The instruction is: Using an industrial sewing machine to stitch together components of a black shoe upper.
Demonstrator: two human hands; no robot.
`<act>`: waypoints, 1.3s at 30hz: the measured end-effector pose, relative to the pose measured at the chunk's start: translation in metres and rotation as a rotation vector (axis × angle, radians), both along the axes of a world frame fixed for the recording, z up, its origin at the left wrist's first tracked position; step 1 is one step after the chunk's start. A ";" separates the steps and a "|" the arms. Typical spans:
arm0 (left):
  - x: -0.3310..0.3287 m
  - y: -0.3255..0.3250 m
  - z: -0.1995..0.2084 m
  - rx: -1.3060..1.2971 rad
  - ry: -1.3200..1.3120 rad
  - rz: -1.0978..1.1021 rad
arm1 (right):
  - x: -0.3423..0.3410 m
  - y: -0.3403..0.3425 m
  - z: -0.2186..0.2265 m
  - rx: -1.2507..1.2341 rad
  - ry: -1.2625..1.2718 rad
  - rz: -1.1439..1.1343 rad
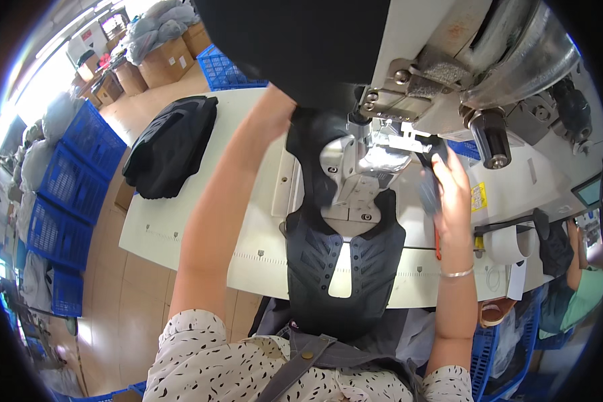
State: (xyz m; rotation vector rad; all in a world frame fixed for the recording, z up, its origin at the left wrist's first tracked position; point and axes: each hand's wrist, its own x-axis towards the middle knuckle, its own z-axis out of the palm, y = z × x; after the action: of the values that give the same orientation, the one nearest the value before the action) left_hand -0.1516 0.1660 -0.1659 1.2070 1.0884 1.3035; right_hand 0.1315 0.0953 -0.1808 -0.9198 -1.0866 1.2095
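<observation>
A black vest-like garment point(345, 295) with rows of eyelets and a pale cutout hangs over the front edge of the sewing table. Its neck opening surrounds the bed of the sewing machine point(358, 184), beneath the lit needle area. My left hand point(278, 117) reaches to the garment's far left strap, its fingers hidden by the dark machine head. On the right, my right hand point(454, 184) is closed on a black fabric piece point(429, 192), smeared by motion, beside the needle area. Whether that piece joins the garment I cannot tell.
A stack of black pieces point(172, 147) lies on the left of the white table point(151, 224). Blue crates point(60, 231) line the floor at left. A white roll point(509, 244) stands at right, near another person's arm point(574, 258).
</observation>
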 end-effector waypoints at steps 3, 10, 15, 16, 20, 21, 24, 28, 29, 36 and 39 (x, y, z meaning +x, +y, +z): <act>-0.047 -0.001 -0.017 0.000 0.042 0.092 | 0.004 0.008 -0.014 0.002 0.071 0.129; -0.143 -0.046 -0.094 -0.437 0.398 0.277 | 0.024 -0.089 -0.062 0.186 -1.357 -0.090; -0.141 -0.038 -0.102 -0.242 1.379 0.463 | 0.013 -0.111 -0.075 0.089 -1.403 -0.111; -0.135 -0.034 -0.104 -0.233 1.383 0.497 | 0.010 -0.109 -0.077 0.026 -1.317 -0.089; -0.101 -0.022 -0.128 0.193 1.344 0.666 | 0.003 -0.103 -0.087 0.004 -1.251 -0.119; -0.091 -0.019 -0.135 0.222 1.284 0.644 | 0.003 -0.101 -0.089 0.049 -1.239 -0.135; -0.081 -0.010 -0.144 -0.030 1.491 0.314 | 0.003 -0.099 -0.094 -0.035 -1.128 -0.130; -0.113 -0.004 -0.132 0.131 1.248 0.097 | 0.007 -0.100 -0.086 -0.058 -0.761 -0.069; -0.123 -0.003 -0.129 0.088 1.107 0.068 | 0.010 -0.102 -0.079 -0.188 -0.659 -0.072; -0.093 -0.047 -0.123 0.426 1.093 0.363 | 0.004 -0.082 -0.039 -0.109 0.140 0.117; -0.041 -0.113 -0.098 0.216 0.824 0.331 | 0.002 -0.072 -0.024 -0.177 0.260 0.142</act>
State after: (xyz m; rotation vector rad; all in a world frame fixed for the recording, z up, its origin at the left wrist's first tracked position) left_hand -0.1925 0.0532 -0.2641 1.8666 1.8226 1.1979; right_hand 0.1338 0.0234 -0.2048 -0.8009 -0.8573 1.5165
